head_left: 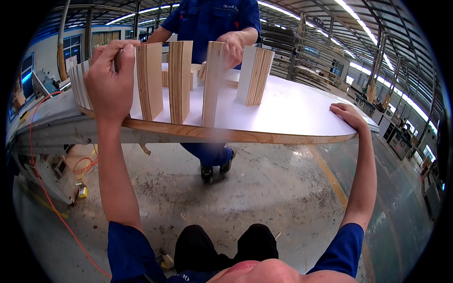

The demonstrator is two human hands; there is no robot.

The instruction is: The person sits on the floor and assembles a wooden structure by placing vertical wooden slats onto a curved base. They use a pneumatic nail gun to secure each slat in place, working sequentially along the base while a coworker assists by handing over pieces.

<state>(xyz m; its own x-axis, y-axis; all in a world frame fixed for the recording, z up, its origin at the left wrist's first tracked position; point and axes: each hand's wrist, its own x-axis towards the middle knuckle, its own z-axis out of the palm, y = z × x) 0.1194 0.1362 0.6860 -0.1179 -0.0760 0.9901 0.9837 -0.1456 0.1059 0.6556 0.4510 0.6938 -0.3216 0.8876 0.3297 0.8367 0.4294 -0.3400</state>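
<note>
A large white board (302, 113) with a rounded, wood-coloured edge lies in front of me. Upright plywood blocks, white on some faces and with layered edges, stand along its near side. My left hand (112, 78) is closed over the top of one plywood block (136, 104) at the left, its thumb and fingers pinching it. Most of that block is hidden by the hand. Over the board's right rim, my right hand (347, 115) is hooked with its fingers on top; its underside is hidden. Beside the left hand stand a plywood block (150, 82) and another plywood block (180, 82).
Across the board stands a person in blue, with a hand (231, 49) by a partly blurred upright strip (212, 85). A lone plywood block (255, 75) stands right of it. An orange hose (40, 172) trails down at left. Racks and workbenches line the hall.
</note>
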